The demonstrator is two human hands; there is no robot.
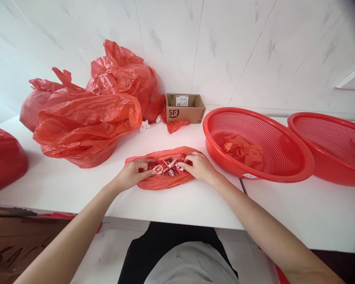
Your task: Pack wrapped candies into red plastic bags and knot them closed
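- The small red bag [165,182] lies on the worktop [177,207] straight in front of the person, its mouth spread upwards, probably so that both hands can get at what is inside.
- The left hand [133,172] reaches into the mouth from nine o'clock, thumb and fingers curled with a narrow gap; whether it pinches a packet or only touches one, I cannot tell.
- The right hand [198,165] comes in from three o'clock, fingertips drawn close together at the packets and the bag's edge; its exact grip is unclear too.
- Both wrists seem set wide to keep the film from falling inward.
- The red packets [170,170] lie inside the bag, between the two hands and near the fingertips of each.
- From the small bag, a large red bag [88,130] sits at ten o'clock, a cardboard box [183,115] just past twelve, and a perforated red basket [306,163] holding crumpled red plastic [242,152] at two, perhaps kept aside to leave elbow room.
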